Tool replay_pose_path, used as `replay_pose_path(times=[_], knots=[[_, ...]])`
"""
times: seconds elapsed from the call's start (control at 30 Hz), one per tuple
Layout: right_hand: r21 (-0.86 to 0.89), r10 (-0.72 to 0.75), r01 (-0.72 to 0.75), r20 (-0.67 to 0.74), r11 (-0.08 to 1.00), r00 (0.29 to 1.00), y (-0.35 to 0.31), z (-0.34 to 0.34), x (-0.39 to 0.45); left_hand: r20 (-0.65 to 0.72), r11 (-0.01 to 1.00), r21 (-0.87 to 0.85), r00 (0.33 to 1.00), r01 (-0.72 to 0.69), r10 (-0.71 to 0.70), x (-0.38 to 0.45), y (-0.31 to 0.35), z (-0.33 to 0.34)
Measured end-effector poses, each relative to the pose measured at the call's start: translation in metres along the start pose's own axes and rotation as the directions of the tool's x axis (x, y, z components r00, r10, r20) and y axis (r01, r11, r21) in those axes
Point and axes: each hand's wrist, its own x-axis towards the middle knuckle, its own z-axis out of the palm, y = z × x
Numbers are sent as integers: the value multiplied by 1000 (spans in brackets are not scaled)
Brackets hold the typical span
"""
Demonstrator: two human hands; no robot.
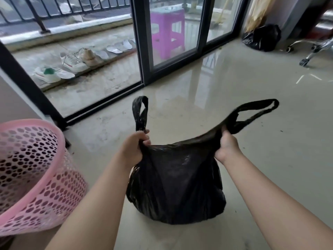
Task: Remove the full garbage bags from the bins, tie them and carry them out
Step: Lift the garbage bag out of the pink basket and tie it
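The left hand (135, 147) is closed around the base of one handle of the black garbage bag (175, 184), with the fingers curled over the gathered plastic. This left handle (140, 112) stands up above the fist as a narrow loop. The right hand (227, 143) grips the other side of the bag's mouth in the same way, and the right handle (255, 110) stretches away from it to the right as a long flat loop. Both forearms reach forward from the lower edge of the view, and the two hands are held apart, so the top edge of the bag is pulled tight between them.

The bag is full and round, and its bottom appears to rest on the glossy pale floor (252, 87), in front of the person. Just to the left of the left forearm is a pink plastic bin (34, 174) with a pattern of round holes in its wall; it looks tilted in this wide view.

Behind the bag is a dark-framed sliding glass door (142, 51). On the balcony outside, some white shoes (72, 64) and insoles lie in a row, and a purple plastic stool (167, 31) stands behind the glass. Far at the right, a second black bag (263, 37) sits on the floor near the wall, beside the chrome base of a chair (313, 49) with wheels.
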Motion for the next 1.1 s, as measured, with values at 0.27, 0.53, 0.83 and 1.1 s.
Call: replay_pose_path(times=[0.27, 0.53, 0.83, 1.1], knots=[[-41, 104, -99, 127, 994, 986, 0, -16, 11, -72, 995, -98, 997, -4, -3, 7, -25, 1], [-257, -25, 86, 235, 963, 972, 6, 4, 5, -191, 986, -165, 982, -18, -14, 18, -42, 4], [-801, 255, 216, 413, 558, 874, 27, 17, -6, -75, 916, 279, 958, 288, -278, 11, -45, -2], [-769, -126, 611, 636, -189, 761, 39, 29, -12, 87, 933, 308, 971, 186, -222, 9, -31, -8]])
